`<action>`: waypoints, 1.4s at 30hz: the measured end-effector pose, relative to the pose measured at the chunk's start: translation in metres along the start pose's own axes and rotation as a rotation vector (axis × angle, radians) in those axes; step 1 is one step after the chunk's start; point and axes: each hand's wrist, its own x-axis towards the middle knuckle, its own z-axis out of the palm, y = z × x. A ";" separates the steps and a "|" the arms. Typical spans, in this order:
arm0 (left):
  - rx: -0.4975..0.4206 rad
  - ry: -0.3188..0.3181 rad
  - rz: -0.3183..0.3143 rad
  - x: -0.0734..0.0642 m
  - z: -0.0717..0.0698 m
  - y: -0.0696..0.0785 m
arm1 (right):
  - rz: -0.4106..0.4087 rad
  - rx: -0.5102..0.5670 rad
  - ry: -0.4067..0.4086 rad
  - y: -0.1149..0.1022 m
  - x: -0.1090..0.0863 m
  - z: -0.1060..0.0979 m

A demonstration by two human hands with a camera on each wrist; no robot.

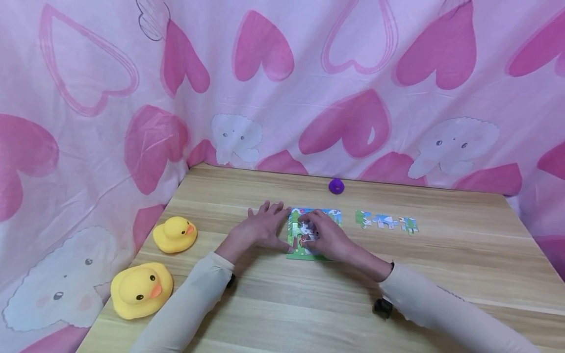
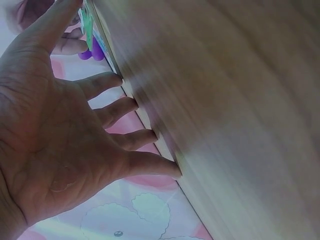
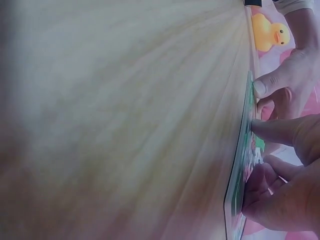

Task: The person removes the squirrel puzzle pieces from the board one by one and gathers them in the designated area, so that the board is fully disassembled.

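Observation:
A small jigsaw puzzle with a green border and animal pictures lies on the table, between both hands. My left hand is spread along its left side, the thumb at the lower left corner and a fingertip near the upper left. In the left wrist view, the left fingertips rest on the tabletop. Over the middle of the picture, my right hand curls its thumb and fingers around a puzzle piece, which shows green and white above the board in the right wrist view. The right palm hides part of the picture.
Several loose puzzle pieces lie in a row to the right. A purple round object sits near the back edge. Two yellow rubber ducks, one larger and one smaller, stand at the left. A pink heart-patterned curtain surrounds the table.

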 end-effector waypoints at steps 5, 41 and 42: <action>0.005 -0.006 0.001 0.000 0.001 0.000 | -0.018 -0.012 -0.013 -0.002 0.001 -0.001; -0.022 -0.020 -0.013 0.002 -0.002 0.000 | -0.045 0.002 -0.008 0.051 -0.046 -0.066; -0.019 -0.019 -0.012 0.003 -0.002 -0.001 | -0.044 -0.010 -0.004 0.058 -0.050 -0.071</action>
